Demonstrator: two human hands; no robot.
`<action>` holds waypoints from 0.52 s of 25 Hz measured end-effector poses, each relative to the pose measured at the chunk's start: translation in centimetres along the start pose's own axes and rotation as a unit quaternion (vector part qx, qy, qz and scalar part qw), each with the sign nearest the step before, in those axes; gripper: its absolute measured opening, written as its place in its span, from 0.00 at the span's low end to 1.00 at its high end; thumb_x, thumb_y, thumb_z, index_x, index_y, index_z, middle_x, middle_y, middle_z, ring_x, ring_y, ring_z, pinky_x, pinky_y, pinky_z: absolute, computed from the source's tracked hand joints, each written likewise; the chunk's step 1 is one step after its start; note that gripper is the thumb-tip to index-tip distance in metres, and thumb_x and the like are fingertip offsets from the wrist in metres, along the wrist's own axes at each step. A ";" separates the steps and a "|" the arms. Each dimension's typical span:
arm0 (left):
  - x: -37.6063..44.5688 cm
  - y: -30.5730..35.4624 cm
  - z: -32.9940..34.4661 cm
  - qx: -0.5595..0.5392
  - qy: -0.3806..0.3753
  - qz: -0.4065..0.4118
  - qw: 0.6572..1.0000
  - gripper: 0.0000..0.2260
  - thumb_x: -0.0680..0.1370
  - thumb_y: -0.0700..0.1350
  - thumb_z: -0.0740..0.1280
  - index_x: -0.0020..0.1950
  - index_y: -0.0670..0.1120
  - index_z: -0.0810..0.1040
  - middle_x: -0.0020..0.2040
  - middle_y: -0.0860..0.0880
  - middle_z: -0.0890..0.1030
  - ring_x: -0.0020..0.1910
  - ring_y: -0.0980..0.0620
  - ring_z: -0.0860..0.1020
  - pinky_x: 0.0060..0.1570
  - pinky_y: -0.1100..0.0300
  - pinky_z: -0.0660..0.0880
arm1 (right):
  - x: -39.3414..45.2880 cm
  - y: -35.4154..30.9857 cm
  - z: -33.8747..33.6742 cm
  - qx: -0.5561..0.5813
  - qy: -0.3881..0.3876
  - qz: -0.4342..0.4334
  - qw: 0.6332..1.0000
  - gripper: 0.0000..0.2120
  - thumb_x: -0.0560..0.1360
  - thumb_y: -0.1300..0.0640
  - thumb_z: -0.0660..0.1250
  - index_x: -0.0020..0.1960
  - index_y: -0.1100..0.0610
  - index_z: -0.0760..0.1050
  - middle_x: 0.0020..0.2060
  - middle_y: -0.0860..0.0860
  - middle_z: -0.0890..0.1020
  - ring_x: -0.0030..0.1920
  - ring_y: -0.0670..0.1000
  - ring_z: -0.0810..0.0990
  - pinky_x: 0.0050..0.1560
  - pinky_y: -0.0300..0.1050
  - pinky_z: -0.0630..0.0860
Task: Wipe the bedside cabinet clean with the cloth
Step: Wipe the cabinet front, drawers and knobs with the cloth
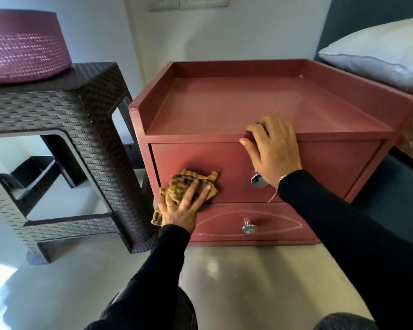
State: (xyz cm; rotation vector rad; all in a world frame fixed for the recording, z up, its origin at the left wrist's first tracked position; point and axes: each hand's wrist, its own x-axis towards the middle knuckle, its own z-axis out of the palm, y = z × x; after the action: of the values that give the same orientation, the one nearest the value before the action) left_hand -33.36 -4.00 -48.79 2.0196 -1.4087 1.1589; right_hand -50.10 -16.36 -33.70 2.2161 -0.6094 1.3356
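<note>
A dusty-red bedside cabinet (260,108) with a raised rim and two drawers stands on the floor in front of me. My left hand (181,208) presses a crumpled yellow-brown checked cloth (188,181) flat against the left part of the upper drawer front. My right hand (272,151) grips the front edge of the cabinet top, fingers curled over it, just above the upper drawer's chrome knob (259,181). The lower drawer has a second chrome knob (248,228). Both arms wear black sleeves.
A dark woven-pattern stool (65,144) stands close to the cabinet's left side with a purple basket (24,46) on it. A bed with a pale pillow (379,51) adjoins the right side. Grey floor (248,282) lies in front; a wall is behind.
</note>
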 end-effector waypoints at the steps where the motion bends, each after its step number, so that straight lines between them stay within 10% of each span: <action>1: -0.1 -0.3 -0.1 0.006 -0.008 0.024 1.000 0.40 0.68 0.43 0.56 0.74 0.59 0.38 0.67 0.54 0.61 0.48 0.35 0.72 0.45 0.38 0.76 | 0.2 -0.1 0.0 0.002 -0.003 0.001 1.000 0.14 0.76 0.52 0.60 0.44 0.62 0.77 0.39 0.58 0.79 0.37 0.59 0.78 0.39 0.49 0.73; 7: 4.4 3.6 -2.0 -0.018 0.024 0.061 0.998 0.29 0.67 0.47 0.58 0.68 0.59 0.59 0.66 0.56 0.62 0.51 0.40 0.66 0.45 0.44 0.76 | -0.1 0.1 0.4 -0.011 0.010 0.007 1.000 0.13 0.75 0.51 0.62 0.43 0.61 0.78 0.39 0.57 0.79 0.38 0.57 0.78 0.42 0.46 0.64; 13: 1.0 3.4 1.6 0.058 -0.022 0.434 0.899 0.37 0.58 0.54 0.71 0.67 0.55 0.67 0.60 0.53 0.68 0.53 0.44 0.66 0.49 0.47 0.63 | -0.4 0.6 0.0 0.004 -0.001 -0.005 1.000 0.13 0.75 0.52 0.61 0.46 0.61 0.79 0.39 0.57 0.80 0.38 0.57 0.79 0.40 0.47 0.73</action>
State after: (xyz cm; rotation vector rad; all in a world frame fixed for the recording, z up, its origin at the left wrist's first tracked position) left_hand -35.68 -7.08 -49.31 1.4679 -2.4311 1.5481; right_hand -50.63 -16.78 -33.91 2.2254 -0.5938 1.3332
